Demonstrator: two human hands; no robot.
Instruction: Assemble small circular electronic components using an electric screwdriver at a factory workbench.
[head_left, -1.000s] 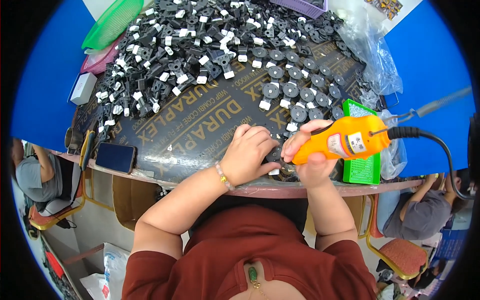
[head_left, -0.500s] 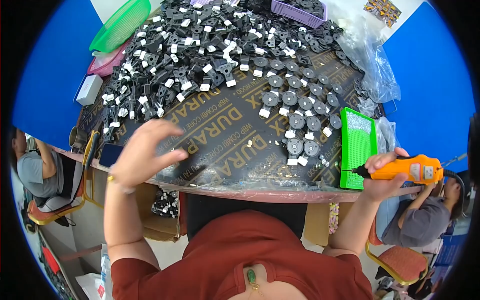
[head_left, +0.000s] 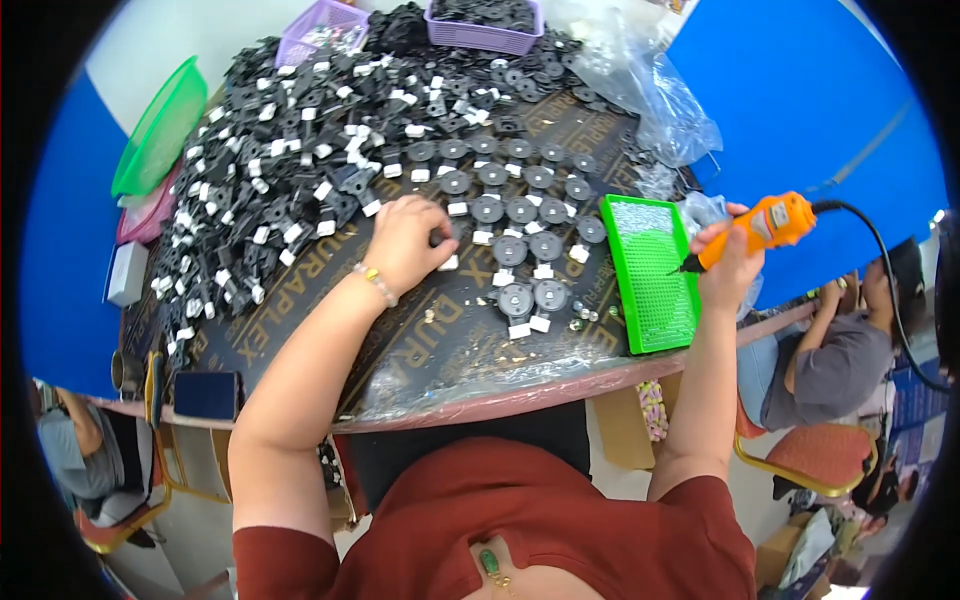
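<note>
My left hand (head_left: pixel 408 243) is over the left edge of the rows of assembled parts. Its fingers are curled around a black wheel part, whose white block (head_left: pixel 448 263) shows below the fingertips. The rest of that part is hidden. In my right hand (head_left: pixel 733 255) is an orange electric screwdriver (head_left: pixel 770 226) with a black nose, its thin bit pointing left above a green perforated tray (head_left: pixel 655 340). Silvery small pieces lie at the tray's far end. Round black wheel assemblies (head_left: pixel 515 299) with white blocks stand in rows between my hands.
A large heap of black parts with white ends (head_left: pixel 290 160) covers the table's far left. Behind are purple baskets (head_left: pixel 487 38), a green basket (head_left: pixel 160 125) and clear plastic bags (head_left: pixel 670 110). A phone (head_left: pixel 207 396) lies near the left edge. Co-workers sit at both sides.
My left hand has moved right and forward from open air onto a wheel part, its fingers closing. The screwdriver has lifted and tilted upward. The whole view has shifted.
</note>
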